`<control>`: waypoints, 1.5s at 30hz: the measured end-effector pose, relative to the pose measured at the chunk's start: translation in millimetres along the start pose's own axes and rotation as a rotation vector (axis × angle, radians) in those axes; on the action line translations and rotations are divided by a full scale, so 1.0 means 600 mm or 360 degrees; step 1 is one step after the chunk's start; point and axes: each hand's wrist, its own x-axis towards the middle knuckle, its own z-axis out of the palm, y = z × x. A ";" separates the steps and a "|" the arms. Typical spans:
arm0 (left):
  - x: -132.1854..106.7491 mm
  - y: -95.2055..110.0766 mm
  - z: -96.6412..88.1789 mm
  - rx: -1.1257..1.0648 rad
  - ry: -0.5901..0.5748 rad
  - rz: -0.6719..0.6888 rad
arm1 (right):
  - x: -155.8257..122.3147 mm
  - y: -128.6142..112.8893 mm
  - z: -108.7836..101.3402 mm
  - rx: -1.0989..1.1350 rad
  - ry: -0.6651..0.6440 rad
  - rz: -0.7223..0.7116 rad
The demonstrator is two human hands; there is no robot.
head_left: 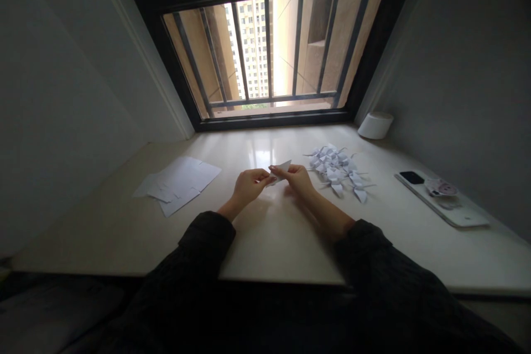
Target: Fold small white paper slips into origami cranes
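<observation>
A small folded piece of white paper is held above the pale windowsill counter, between both hands. My left hand pinches its left end with closed fingers. My right hand grips its right side, fingers curled round it. To the right of my right hand lies a pile of several folded white paper cranes. A loose stack of flat white paper sheets lies to the left of my left hand. Dark sleeves cover both forearms.
A white phone with a round sticker lies at the right, near the wall. A white round pot stands in the back right corner. A barred window runs along the back. The counter's front edge is near my elbows.
</observation>
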 end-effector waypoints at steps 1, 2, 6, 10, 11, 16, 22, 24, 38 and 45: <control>0.001 -0.001 0.000 0.0012 -0.0014 0.0016 | 0.000 -0.002 -0.001 0.0000 -0.0008 -0.0009; 0.001 -0.001 -0.001 0.0021 -0.0026 0.0027 | 0.000 -0.004 -0.001 0.0005 -0.0020 -0.0014; 0.002 -0.001 -0.001 0.0034 -0.0050 0.0053 | 0.003 -0.010 -0.006 -0.0002 -0.0066 -0.0036; 0.001 0.000 -0.002 0.0048 -0.0084 0.0074 | 0.008 -0.010 -0.016 -0.0079 -0.0122 -0.0071; 0.001 -0.001 -0.001 0.0041 -0.0094 0.0065 | 0.010 -0.010 -0.018 -0.0093 -0.0126 -0.0068; 0.002 -0.014 0.003 -0.0124 -0.0141 -0.0030 | 0.018 -0.005 -0.025 -0.0088 -0.0125 -0.0036; 0.008 -0.024 0.004 -0.0387 -0.0101 -0.0119 | 0.018 -0.007 -0.030 -0.0302 -0.0193 -0.0140; 0.008 -0.024 0.002 -0.0381 -0.0134 -0.0118 | 0.020 -0.007 -0.035 -0.0342 -0.0169 -0.0142; 0.002 -0.007 0.007 -0.0106 -0.0180 -0.0060 | 0.026 0.000 -0.038 -0.0460 0.0217 -0.0327; 0.006 -0.012 0.003 -0.0390 -0.0109 -0.0239 | 0.029 0.005 -0.035 -0.0180 -0.0099 -0.0208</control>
